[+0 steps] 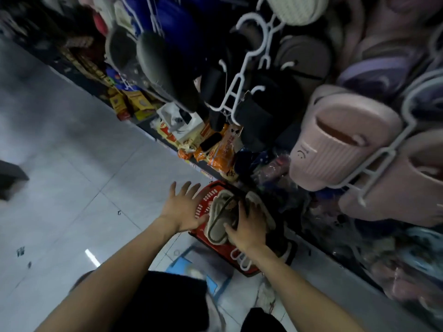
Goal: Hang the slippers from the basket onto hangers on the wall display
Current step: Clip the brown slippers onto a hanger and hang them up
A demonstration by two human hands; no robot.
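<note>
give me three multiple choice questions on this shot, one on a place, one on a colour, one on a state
1. Where does the right hand rest?
A) on the beige slippers in the basket
B) on a wall hanger
C) on the floor

2. What colour is the basket?
A) blue
B) red
C) green

3. How is the left hand?
A) clenched in a fist
B) gripping a hanger
C) open, fingers spread

Answers: 1 A, its fingers lie on the slippers; 2 B, its slotted wall is red; 3 C, it holds nothing.
</note>
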